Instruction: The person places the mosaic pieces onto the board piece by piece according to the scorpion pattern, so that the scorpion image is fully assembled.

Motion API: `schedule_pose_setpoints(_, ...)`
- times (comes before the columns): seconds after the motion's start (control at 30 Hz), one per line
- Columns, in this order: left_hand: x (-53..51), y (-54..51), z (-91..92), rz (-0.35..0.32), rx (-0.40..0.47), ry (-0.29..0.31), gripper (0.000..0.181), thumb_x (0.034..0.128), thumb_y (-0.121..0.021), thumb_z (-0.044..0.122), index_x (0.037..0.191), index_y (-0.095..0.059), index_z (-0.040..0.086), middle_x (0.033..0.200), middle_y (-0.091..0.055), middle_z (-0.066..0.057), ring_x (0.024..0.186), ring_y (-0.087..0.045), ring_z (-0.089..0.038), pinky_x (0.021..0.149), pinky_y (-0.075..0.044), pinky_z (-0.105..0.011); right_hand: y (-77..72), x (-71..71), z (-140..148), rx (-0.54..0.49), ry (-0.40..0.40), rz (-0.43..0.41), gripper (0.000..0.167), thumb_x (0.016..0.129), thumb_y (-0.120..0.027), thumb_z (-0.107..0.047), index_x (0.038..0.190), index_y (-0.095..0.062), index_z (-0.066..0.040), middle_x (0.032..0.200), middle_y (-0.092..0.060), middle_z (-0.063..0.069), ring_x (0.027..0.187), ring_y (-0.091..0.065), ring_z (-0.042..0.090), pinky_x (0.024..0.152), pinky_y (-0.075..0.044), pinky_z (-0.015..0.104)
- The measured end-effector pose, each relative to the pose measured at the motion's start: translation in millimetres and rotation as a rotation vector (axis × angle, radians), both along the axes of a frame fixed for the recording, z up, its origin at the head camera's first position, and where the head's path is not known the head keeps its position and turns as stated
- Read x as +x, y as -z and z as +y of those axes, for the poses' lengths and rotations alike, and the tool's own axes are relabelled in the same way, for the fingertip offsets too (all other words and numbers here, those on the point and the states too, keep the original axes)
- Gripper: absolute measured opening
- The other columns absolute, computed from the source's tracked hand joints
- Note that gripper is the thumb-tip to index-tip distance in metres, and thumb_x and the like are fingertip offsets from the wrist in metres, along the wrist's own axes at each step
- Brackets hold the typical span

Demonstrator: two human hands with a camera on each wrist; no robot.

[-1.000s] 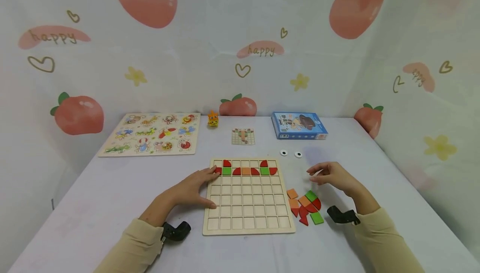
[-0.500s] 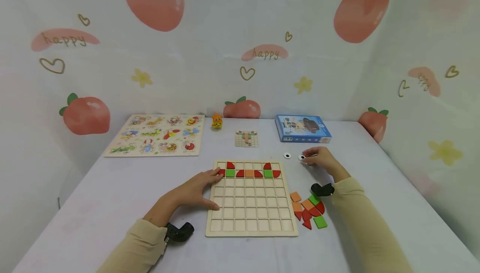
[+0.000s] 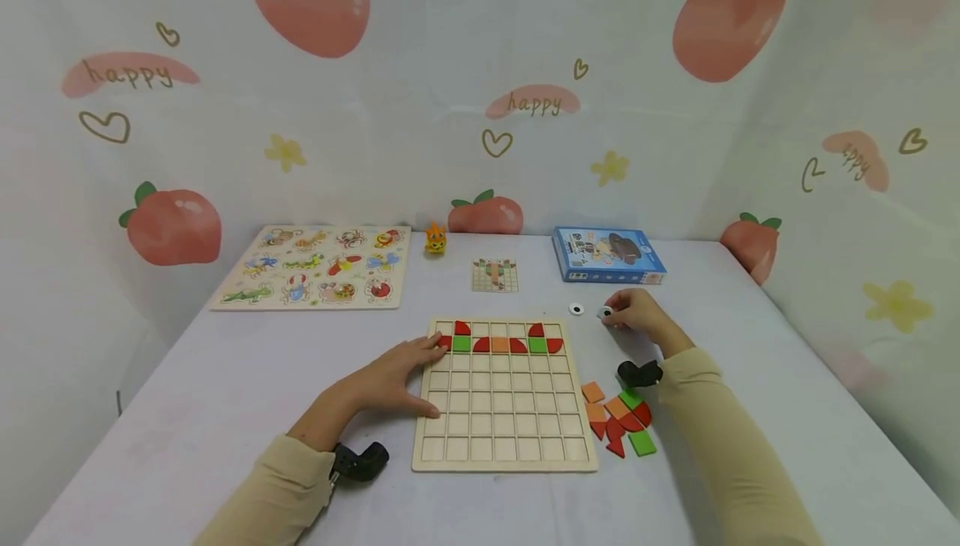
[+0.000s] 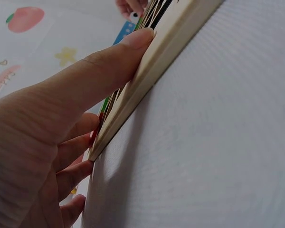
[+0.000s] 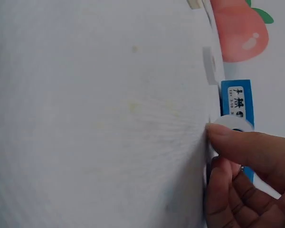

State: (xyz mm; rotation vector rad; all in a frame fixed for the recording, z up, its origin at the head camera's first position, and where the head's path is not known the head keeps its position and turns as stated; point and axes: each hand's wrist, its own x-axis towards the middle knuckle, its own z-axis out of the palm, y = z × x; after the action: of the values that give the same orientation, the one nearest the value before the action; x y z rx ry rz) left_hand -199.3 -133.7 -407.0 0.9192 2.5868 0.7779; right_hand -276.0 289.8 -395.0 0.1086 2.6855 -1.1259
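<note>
A wooden grid board (image 3: 504,425) lies flat, with red, green and orange pieces set in its two far rows. My left hand (image 3: 392,377) rests on its left edge, thumb and fingertips spread along the rim (image 4: 133,90). My right hand (image 3: 637,314) pinches a white eye disc (image 3: 606,312) with a black centre between thumb and fingers. In the right wrist view the disc (image 5: 235,122) stands tilted up off the cloth, partly behind the thumb. A second eye disc (image 3: 576,309) lies just left of it.
Loose red, green and orange pieces (image 3: 642,443) lie right of the board. Behind it lie a small pattern card (image 3: 495,276) and a blue box (image 3: 609,255). An insect puzzle board (image 3: 311,269) sits at the back left, beside an orange-yellow toy figure (image 3: 435,239).
My right hand has moved forward from beside the loose pieces to the right-hand eye disc and taken hold of it, now tipping it up. My left hand stays on the board.
</note>
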Motion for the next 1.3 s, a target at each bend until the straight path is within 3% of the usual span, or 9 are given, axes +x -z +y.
schedule_pose_setpoints(0.2, 0.0, 0.7, -0.1, -0.007, 0.006, 0.001, 0.095, 0.0688, -0.076, 0.052, 0.143, -0.037, 0.009, 0.156, -0.018, -0.009, 0.143, -0.015, -0.034, 0.116, -0.015, -0.052, -5.7, 3.8, 0, -0.077, -0.045, 0.002, 0.028, 0.082, -0.070, -0.017, 0.100, -0.063, 0.003, 0.089, -0.063, 0.011, 0.070, -0.056, 0.011, 0.063, -0.051, 0.020)
schedule_pose_setpoints(0.37, 0.2, -0.2, 0.0, -0.015, 0.011, -0.006, 0.094, 0.0690, -0.077, 0.050, 0.143, -0.037, 0.009, 0.156, -0.018, -0.009, 0.143, -0.015, -0.035, 0.116, -0.015, -0.052, -8.9, 1.9, -7, -0.091, -0.054, 0.010, 0.031, 0.087, -0.064, -0.014, 0.110, -0.060, 0.007, 0.094, -0.067, 0.011, 0.073, -0.061, 0.008, 0.069, -0.054, 0.021)
schedule_pose_setpoints(0.53, 0.6, -1.9, 0.3, -0.026, 0.016, -0.013, 0.094, 0.0689, -0.078, 0.048, 0.144, -0.037, 0.009, 0.156, -0.018, -0.009, 0.143, -0.015, -0.035, 0.115, -0.016, -0.054, -15.2, 4.1, -22, -0.121, -0.128, 0.018, 0.035, 0.090, -0.062, -0.014, 0.117, -0.059, 0.007, 0.105, -0.066, 0.019, 0.078, -0.064, 0.009, 0.075, -0.056, 0.024)
schedule_pose_setpoints(0.8, 1.0, -2.2, 0.5, -0.044, 0.011, -0.021, 0.094, 0.0688, -0.078, 0.048, 0.144, -0.037, 0.010, 0.156, -0.017, -0.008, 0.143, -0.014, -0.035, 0.115, -0.018, -0.054, -19.8, 3.2, -46, -0.204, -0.259, -0.046, 0.035, 0.094, -0.053, -0.010, 0.125, -0.056, 0.005, 0.107, -0.063, 0.022, 0.080, -0.066, 0.012, 0.079, -0.057, 0.029)
schedule_pose_setpoints(1.13, 1.2, -0.4, 0.4, -0.042, 0.008, -0.026, 0.094, 0.0686, -0.077, 0.050, 0.144, -0.036, 0.011, 0.157, -0.017, -0.006, 0.144, -0.014, -0.032, 0.116, -0.016, -0.052, -15.9, -0.7, -76, -0.269, -0.342, -0.022, 0.028, 0.089, -0.061, -0.009, 0.111, -0.058, 0.007, 0.089, -0.064, 0.009, 0.076, -0.065, 0.013, 0.076, -0.057, 0.032)
schedule_pose_setpoints(1.3, 1.6, 0.4, -0.1, -0.043, 0.012, -0.027, 0.094, 0.0688, -0.077, 0.050, 0.144, -0.036, 0.011, 0.157, -0.017, -0.006, 0.144, -0.014, -0.032, 0.116, -0.015, -0.051, -13.6, -3.1, -91, -0.279, -0.396, -0.032, 0.022, 0.089, -0.061, -0.009, 0.105, -0.062, 0.006, 0.085, -0.067, 0.004, 0.072, -0.062, 0.012, 0.071, -0.055, 0.027)
